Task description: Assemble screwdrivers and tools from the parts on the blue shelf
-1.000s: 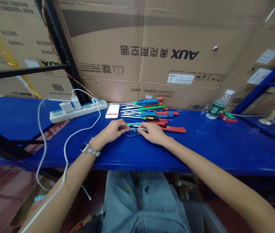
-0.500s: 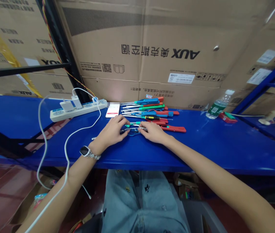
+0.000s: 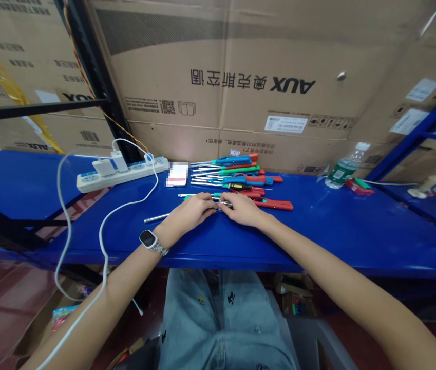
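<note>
Midway between the front and back edges of the blue worktop, the left hand and right hand are fingertip to fingertip, the right pinched narrow on a small silvery piece, the left with its fingers drawn together so that I cannot tell what they hold. A metal rod pokes out beside the left wrist, and a red handle lies just beyond the right hand. Nearer the back edge, coloured long-nosed tools lie beside a phone.
</note>
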Motion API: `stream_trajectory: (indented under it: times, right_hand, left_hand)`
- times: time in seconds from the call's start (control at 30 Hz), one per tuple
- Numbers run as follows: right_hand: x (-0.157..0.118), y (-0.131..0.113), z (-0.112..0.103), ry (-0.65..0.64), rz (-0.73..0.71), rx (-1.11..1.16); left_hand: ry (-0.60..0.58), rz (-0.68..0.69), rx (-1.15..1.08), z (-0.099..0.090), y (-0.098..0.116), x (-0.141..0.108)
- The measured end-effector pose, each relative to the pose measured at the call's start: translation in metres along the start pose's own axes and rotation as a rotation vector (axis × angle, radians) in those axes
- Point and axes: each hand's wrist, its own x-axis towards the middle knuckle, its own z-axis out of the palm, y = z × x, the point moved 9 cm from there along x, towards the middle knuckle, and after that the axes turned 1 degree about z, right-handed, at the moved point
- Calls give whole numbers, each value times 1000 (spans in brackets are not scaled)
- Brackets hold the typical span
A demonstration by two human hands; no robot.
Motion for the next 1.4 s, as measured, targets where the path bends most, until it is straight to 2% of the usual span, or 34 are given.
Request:
stream_trajectory:
  times: [0.13,0.33,0.43,0.8,0.93,1.2,1.4]
  right_hand:
    - [0,0,1,-13,-6,3]
    - [-1,-7,2,-26,-35,-60]
    - [-1,-7,2,-27,-29,-74]
    - [-2,-7,2,-33,-33,-50]
    - [-1,-5,3,-18,-24,-41]
    - [-1,-2,4,-44,31,-65]
    - [-2,-4,4,-33,17,-108]
  left_hand:
    - [-34,-8,-36,1,0,-1]
    - [-42,21,134,3,11,-4]
    - [-53,29,148,4,9,-5]
    - [-143,39,-185,-2,-15,8]
    - [-100,32,-222,-3,-14,6]
    - [66,40,-44,3,2,-15]
    - [86,53,-47,3,9,-18]
